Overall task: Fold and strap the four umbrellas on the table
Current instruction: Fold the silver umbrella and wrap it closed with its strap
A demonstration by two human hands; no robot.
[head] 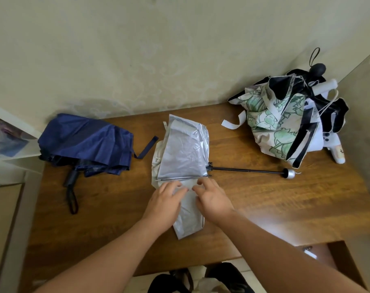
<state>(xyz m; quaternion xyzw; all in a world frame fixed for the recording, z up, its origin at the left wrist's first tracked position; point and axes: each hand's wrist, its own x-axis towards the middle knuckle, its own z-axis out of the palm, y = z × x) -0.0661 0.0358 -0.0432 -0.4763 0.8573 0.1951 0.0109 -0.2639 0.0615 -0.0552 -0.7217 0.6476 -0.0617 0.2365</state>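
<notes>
A silver umbrella point(183, 153) lies collapsed in the middle of the wooden table point(285, 199), its black shaft point(245, 170) stretched out to the right and ending in a silver handle point(289, 173). My left hand point(166, 203) and my right hand point(212, 198) lie side by side on the near flap of its silver fabric, fingertips pinching the cloth just below a rib. A navy blue umbrella point(86, 142) lies loosely closed at the left with its strap point(147, 146) loose. Two more umbrellas, one with green flowers point(273, 121) and one black and white point(328, 111), are heaped at the back right.
The table stands in a corner, with a pale wall point(158, 49) behind it and another on the right. A white shelf point(8, 134) stands at the left edge. The near right corner of the table has a cut-out point(319, 252).
</notes>
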